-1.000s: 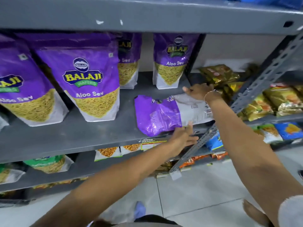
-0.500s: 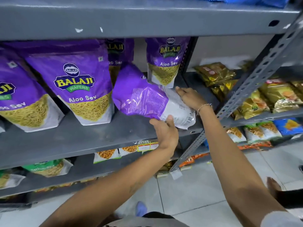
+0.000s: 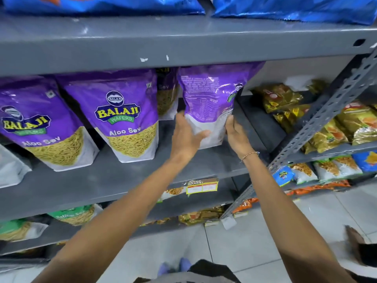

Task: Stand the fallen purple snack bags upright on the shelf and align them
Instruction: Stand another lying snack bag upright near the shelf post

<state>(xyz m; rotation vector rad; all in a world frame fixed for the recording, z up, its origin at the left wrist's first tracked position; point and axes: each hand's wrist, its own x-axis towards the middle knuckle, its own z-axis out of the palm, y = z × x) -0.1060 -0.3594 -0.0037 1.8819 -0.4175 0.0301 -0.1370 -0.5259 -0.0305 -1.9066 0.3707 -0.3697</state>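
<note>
A purple snack bag [image 3: 210,94] stands upright on the grey shelf [image 3: 126,174], its printed back side facing me. My left hand [image 3: 186,135] grips its white lower left part and my right hand [image 3: 234,133] presses its lower right edge. Two more purple Balaji Aloo Sev bags stand upright to the left, one in the middle [image 3: 124,119] and one at the far left [image 3: 38,127]. Another purple bag [image 3: 166,94] stands behind, partly hidden by the held one.
Blue bags [image 3: 285,9] lie on the shelf above. A slotted grey upright [image 3: 318,123] runs diagonally at the right, with yellow snack packs [image 3: 285,103] beyond it. Lower shelves hold green and orange packs. A price label [image 3: 202,185] hangs on the shelf edge.
The purple bag lay flat on the shelf, was lifted and tilted, and now stands upright between both hands. The view has shifted downward, showing the blue bags above.
</note>
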